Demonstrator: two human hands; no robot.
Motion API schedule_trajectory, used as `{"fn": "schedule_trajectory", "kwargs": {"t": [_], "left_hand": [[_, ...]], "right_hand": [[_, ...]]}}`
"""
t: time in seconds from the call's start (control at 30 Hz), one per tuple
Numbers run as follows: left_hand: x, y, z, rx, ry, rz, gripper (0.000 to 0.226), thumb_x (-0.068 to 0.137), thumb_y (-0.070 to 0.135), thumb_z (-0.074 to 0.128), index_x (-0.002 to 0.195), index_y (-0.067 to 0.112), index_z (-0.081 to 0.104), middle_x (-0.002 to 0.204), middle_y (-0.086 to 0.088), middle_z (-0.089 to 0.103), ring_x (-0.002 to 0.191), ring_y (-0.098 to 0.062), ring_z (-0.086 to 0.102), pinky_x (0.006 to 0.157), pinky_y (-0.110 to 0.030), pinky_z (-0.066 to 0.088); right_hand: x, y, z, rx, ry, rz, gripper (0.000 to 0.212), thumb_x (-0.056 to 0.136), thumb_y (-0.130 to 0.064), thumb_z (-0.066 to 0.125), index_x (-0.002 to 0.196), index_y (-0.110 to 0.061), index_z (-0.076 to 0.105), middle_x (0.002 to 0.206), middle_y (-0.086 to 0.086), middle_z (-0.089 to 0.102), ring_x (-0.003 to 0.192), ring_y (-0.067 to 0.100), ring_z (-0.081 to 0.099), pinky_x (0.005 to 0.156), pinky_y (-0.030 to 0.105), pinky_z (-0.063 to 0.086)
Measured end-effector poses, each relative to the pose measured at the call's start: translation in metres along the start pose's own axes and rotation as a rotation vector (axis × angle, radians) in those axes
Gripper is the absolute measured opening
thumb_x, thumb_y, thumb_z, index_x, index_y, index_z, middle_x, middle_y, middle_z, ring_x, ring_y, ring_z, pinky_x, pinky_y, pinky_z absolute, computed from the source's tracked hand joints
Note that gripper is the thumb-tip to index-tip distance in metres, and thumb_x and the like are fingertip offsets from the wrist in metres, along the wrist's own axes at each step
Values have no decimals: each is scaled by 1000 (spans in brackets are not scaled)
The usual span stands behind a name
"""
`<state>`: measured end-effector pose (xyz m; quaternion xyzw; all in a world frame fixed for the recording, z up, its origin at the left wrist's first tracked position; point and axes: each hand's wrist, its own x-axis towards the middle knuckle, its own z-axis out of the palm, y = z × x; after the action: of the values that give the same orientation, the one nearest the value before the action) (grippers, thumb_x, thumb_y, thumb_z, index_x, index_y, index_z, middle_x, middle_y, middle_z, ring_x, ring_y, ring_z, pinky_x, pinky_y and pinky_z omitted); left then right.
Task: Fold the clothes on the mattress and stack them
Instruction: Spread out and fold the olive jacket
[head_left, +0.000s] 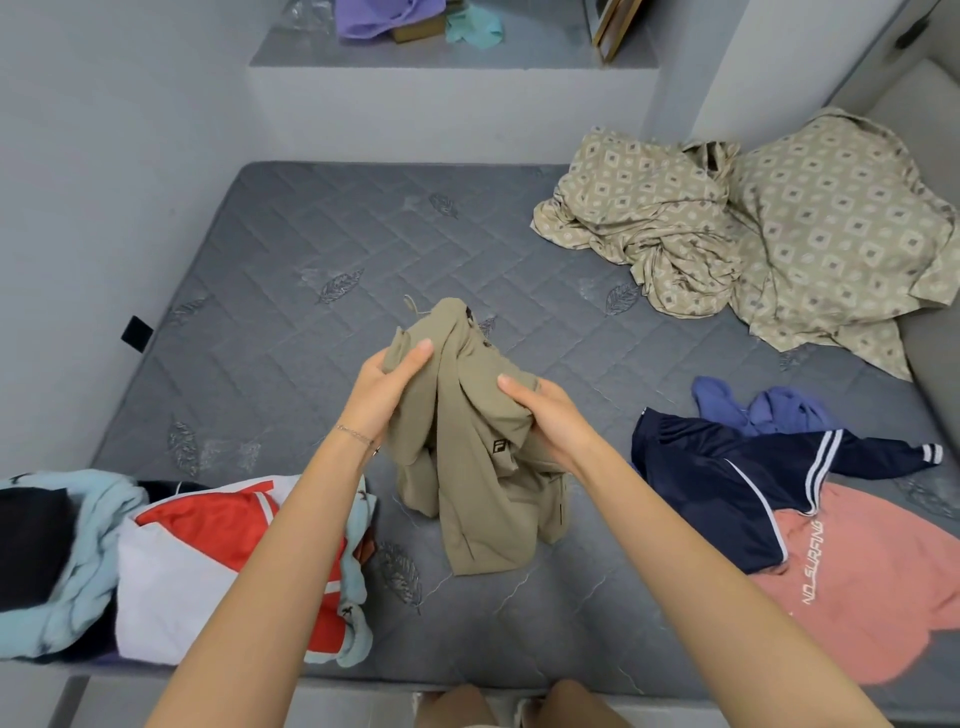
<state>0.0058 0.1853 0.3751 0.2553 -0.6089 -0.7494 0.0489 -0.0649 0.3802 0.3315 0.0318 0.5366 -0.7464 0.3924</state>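
Observation:
A crumpled khaki garment (467, 467) with a small dark logo hangs above the grey quilted mattress (291, 291), its lower end touching the surface. My left hand (384, 389) grips its upper left part. My right hand (550, 415) grips the fabric on the right side. At the left front lies a pile with a red and white garment (208, 545) and a light blue one (88, 571). At the right lie a navy striped jacket (727, 483), a pink shirt (841, 597) and a blue-purple piece (753, 405).
A beige patterned sheet and pillow (753, 234) are bunched at the mattress's far right corner. A raised ledge behind holds purple cloth (384, 18) and teal cloth (472, 26). White walls close in at the left and back. My feet show at the bottom edge.

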Motion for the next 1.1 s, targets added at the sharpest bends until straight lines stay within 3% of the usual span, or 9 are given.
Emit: {"fn": "schedule_trajectory", "kwargs": {"t": [0.2,0.33,0.43,0.57,0.73,0.83,0.97,1.03,1.1], "left_hand": [[2,1,-20,-20,196,73,7,90,16,67,97,17,69,97,1,74,94,-12,69,76,-20,53],[-6,3,-21,143,198,156,8,90,13,67,95,19,67,96,6,70,85,1,66,75,-14,49],[-16,7,-20,329,142,271,7,91,12,65,98,13,67,93,5,67,78,10,61,72,-7,45],[-33,18,-15,351,89,337,7,92,13,64,98,15,67,94,6,68,85,3,62,79,-13,48],[-52,35,-6,287,28,361,12,92,15,65,98,25,68,95,13,71,94,-2,65,83,-17,50],[-62,42,-2,295,1,373,13,92,14,64,98,24,69,95,13,72,93,-3,65,84,-18,51],[-73,54,-7,336,-21,421,11,95,15,60,100,20,69,99,8,69,94,-6,61,87,-24,49],[-74,63,-13,395,-6,452,13,96,15,58,96,6,67,94,2,65,88,-8,57,83,-27,46],[-75,72,-16,468,32,473,27,97,17,58,86,-8,58,84,-8,52,81,-15,46,77,-32,37]], "right_hand": [[-6,-23,-12,-151,150,-161,21,85,-14,75,104,-12,66,101,2,75,93,15,71,74,22,55],[-10,-23,-20,-347,175,-123,19,85,-15,74,81,-17,55,81,-1,61,76,12,57,65,21,46],[-13,-19,-27,-454,213,5,25,92,-26,67,76,-19,49,79,2,52,81,19,49,63,28,36],[-28,-8,-31,-235,74,412,31,96,-44,56,99,-15,68,87,1,75,73,14,73,54,22,55],[-42,2,-29,-173,-98,506,54,80,-65,60,110,-21,72,110,3,74,95,17,73,64,30,59],[-51,-6,-17,-207,-125,422,58,75,-63,63,113,-21,70,113,0,73,103,14,70,72,26,58],[-62,-25,2,-389,5,44,18,91,-38,66,81,-25,74,88,-6,76,82,5,69,65,18,51],[-68,-37,10,-465,96,-147,36,94,-35,64,58,-30,65,71,-14,65,68,1,60,61,18,43],[-75,-50,16,-542,159,-289,45,96,-34,62,53,-23,52,64,-11,48,63,5,47,59,22,35]]}}
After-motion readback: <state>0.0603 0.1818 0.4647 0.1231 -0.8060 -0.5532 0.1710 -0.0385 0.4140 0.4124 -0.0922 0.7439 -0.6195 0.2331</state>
